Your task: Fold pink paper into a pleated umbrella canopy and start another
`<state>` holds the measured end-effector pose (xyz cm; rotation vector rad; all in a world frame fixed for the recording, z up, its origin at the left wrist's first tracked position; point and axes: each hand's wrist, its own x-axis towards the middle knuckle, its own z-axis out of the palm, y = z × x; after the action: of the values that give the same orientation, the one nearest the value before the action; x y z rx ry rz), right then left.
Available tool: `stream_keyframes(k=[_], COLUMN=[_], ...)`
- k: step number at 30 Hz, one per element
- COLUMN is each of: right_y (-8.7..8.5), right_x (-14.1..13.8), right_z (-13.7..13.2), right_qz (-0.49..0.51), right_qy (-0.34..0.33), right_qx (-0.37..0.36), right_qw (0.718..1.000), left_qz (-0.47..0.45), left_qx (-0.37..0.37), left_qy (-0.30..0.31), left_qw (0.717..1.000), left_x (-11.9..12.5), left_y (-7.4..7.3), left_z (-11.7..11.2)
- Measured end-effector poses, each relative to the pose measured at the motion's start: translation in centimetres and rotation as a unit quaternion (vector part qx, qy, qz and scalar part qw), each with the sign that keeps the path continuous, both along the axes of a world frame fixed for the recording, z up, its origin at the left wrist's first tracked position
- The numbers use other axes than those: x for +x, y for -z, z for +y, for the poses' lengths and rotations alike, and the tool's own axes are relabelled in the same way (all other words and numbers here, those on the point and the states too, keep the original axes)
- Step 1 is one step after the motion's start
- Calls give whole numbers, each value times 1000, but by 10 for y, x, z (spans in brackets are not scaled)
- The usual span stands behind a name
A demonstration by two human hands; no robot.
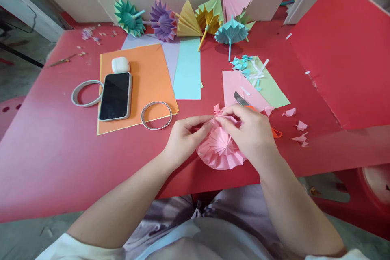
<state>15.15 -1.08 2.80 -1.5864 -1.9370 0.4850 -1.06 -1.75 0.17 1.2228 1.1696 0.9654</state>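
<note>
The person's left hand (pixel 185 133) pinches the far-left rim of a pink pleated paper disc (pixel 219 152), thumb & fingertips closed on the folds. The right hand (pixel 250 130) comes over the top w/ fingers curled onto the far rim, so both hands grasp the same piece. This is prob. to keep the pleats bunched so they don't spring open.

The disc sits at the near edge of the red table (pixel 61 150), close to the body & partly resting on the surface, which likely steadies it.

Scissors (pixel 239 98) lie just behind the right hand. The blade tip is on a pink sheet (pixel 231 83) & an orange handle shows by the wrist, w/in easy reach. Pink scraps (pixel 300 130) are scattered to the right. A green sheet (pixel 276 93) beside the pink one carries teal & white offcuts (pixel 248 67).

To the left, an orange sheet (pixel 149 77) holds a phone (pixel 115 96) & an earbud case (pixel 120 65), apparently parked clear of the cutting area. One grey ring (pixel 156 115) overlaps the sheet's near corner & another ring (pixel 86 93) is just left of the phone. A light-blue sheet (pixel 188 69) lies next to the orange one.

Paper umbrellas in several colours, e.g. a teal one (pixel 231 32) & a purple one (pixel 163 22), are lined up at the back, well apart from the hands.
</note>
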Motion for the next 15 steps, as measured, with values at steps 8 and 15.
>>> stream_keyframes(k=[8, 15], right_y=[0, -3], right_x=[-1, 0], right_z=[-1, -1], right_qz=[6, 23], right_qy=[0, -2], right_qx=[6, -30], right_qw=[1000, 999], left_qz=[17, 44], left_qx=[4, 10], left_qy=[8, 3], left_qw=[1000, 999], left_x=[0, 0], left_y=[1, 4], left_z=[0, 0])
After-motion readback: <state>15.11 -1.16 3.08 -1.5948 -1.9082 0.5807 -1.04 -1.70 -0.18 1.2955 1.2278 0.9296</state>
